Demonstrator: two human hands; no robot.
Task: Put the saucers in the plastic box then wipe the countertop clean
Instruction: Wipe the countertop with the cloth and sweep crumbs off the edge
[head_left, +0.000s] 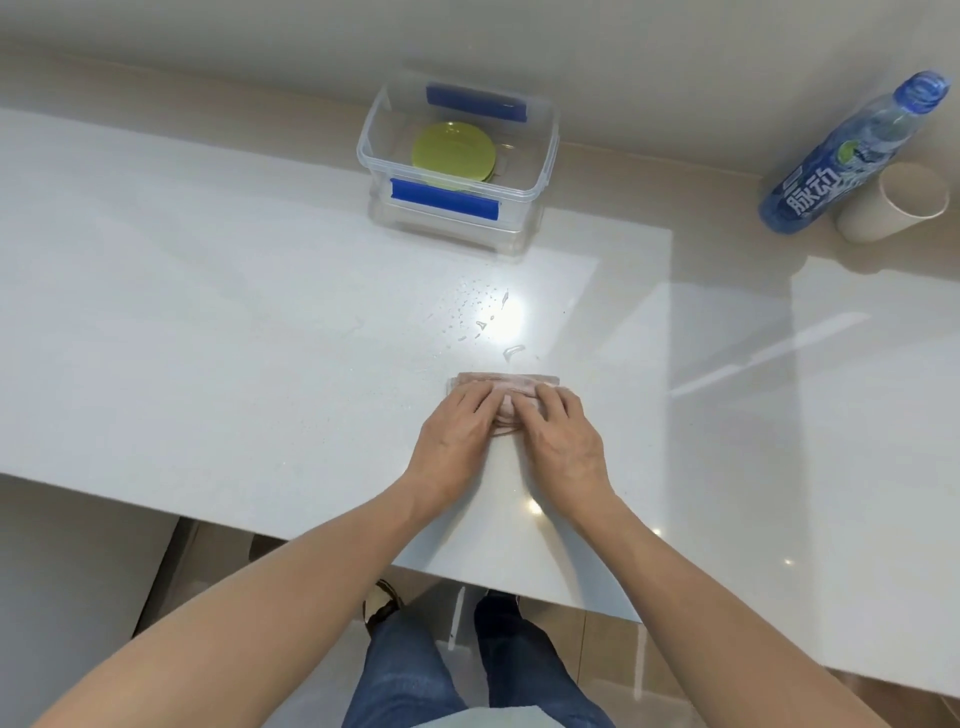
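— Where's the cloth (506, 388) now?

— Flat on the worktop (208, 312), under both hands. The left hand (457, 435) and right hand (563, 441) lie side by side on it, palms down, fingers pressing it to the surface. Neither is curled round anything; they are flattened on the cloth, not clutching it.

— And the spill?

— The drops (483, 312) lie straight ahead of the hands, on the far side of the cloth and a touch to the right, under a bright glare. The nearest streak sits just beyond the cloth's far edge. So I'd say the push wants to go away from the person, toward the box (540, 156).

— How does the cloth lie?

— Folded, with its long side running left to right, square to that push. That looks wide enough to take most of the drops in one pass. The right hand seems slightly nearer the streak, though there's little in it.

— The saucers?

— Green ones (453, 154), stacked inside the clear box with the blue clips, which stands at the far edge by the wall. I see none left out, so that part looks done.

— Anything in the way?

— No. A bottle (831, 171) and a paper cup (893, 202) stand well apart, far right. The worktop is pale, smooth and glossy. Below its near edge I can see the person's jeans and a tiled floor.
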